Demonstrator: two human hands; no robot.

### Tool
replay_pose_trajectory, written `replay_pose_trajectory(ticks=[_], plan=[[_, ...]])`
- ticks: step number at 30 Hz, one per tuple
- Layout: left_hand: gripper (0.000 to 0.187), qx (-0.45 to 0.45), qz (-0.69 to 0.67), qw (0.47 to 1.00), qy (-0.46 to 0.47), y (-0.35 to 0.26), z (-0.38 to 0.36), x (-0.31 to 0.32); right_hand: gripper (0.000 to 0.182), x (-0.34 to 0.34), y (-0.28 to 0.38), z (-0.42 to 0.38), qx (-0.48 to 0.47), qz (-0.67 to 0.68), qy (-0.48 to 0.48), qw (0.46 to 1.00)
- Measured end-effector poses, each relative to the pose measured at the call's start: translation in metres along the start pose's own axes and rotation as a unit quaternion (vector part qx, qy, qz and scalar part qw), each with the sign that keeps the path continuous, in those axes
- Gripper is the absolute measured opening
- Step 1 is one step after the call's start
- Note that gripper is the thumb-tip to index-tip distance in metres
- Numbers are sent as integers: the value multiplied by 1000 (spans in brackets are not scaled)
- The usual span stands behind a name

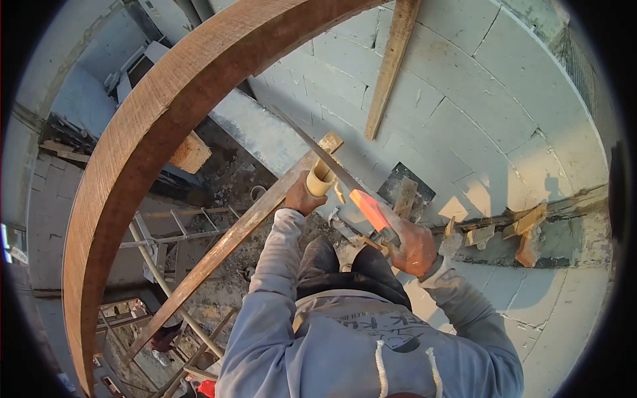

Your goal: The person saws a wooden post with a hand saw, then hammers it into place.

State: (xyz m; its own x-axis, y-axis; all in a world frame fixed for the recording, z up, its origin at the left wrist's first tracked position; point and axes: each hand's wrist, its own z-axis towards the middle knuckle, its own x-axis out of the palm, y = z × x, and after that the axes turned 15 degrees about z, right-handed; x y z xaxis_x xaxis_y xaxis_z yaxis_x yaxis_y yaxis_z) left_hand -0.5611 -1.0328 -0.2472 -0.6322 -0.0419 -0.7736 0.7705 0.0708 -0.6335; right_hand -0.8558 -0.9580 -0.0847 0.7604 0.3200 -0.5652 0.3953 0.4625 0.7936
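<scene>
My left hand is wrapped round a short cream-yellow pipe, its open end facing up. In my right hand is a handsaw with an orange and black handle. Its long blade slants up and left, passing right at the pipe's open end. A thin curved yellowish strip shows beside the pipe, below the blade. Under my left hand and the pipe runs a long wooden beam. Between my hands, lower down, is a claw hammer.
A large curved wooden beam arches overhead at the left. Pale block wall rises ahead, with a leaning plank. Broken wood ends jut out at right. A ladder and another person are far below left.
</scene>
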Motion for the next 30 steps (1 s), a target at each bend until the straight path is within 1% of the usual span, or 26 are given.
replay_pose_trajectory(ticks=[2,3,4,6,7,9,11,12,14,16,18,19,20,21,22,23,24,25,27,29,30], plan=[[69,-24,-20,999,41,-15,-13,11,78,5,-1,-15,28,-12,13,999],[70,4,-24,999,33,-14,-14,24,79,10,-1,-25,42,-18,29,999],[70,4,-24,999,44,-23,-13,26,79,13,-4,-30,53,-16,28,998],[70,-8,18,995,94,-39,-18,33,79,21,-7,-47,140,-87,49,985],[71,2,15,994,109,-49,-19,34,80,21,-12,-55,137,-79,63,985],[72,1,13,989,149,-54,-17,49,83,28,-21,-70,166,-95,55,980],[72,-16,26,978,204,-69,-27,47,87,30,-9,-82,208,-105,73,970],[72,-13,24,978,205,-70,-33,50,87,32,3,-82,209,-108,71,969],[67,-3,-13,994,104,-68,-38,71,84,34,19,-77,275,-90,74,954],[68,1,-7,991,132,-63,-37,82,83,44,29,-78,313,-83,74,943],[66,-8,54,987,149,-64,-33,91,82,42,32,-74,337,-95,83,933],[64,22,19,988,153,-65,-33,91,82,38,28,-76,341,-100,80,931],[64,22,13,987,157,-68,-37,95,80,35,24,-83,307,-106,64,944],[61,-5,4,987,162,-82,-39,85,78,32,22,-90,270,-111,49,955],[58,-31,-2,986,164,-89,-37,78,78,25,23,-93,270,-112,49,955],[63,-6,8,985,174,-87,-38,75,76,18,28,-97,271,-110,58,955],[63,-3,12,984,176,-87,-35,71,74,12,30,-103,272,-107,64,954],[67,0,6,985,173,-89,-28,68,74,16,32,-128,275,-127,53,952],[70,-4,-12,985,174,-89,-21,71,74,3,55,-163,335,-98,51,936],[76,-7,15,979,201,-86,-13,74,73,-14,75,-191,350,-100,59,930],[76,-5,14,979,201,-87,-13,75,72,-17,80,-192,363,-93,56,925]])
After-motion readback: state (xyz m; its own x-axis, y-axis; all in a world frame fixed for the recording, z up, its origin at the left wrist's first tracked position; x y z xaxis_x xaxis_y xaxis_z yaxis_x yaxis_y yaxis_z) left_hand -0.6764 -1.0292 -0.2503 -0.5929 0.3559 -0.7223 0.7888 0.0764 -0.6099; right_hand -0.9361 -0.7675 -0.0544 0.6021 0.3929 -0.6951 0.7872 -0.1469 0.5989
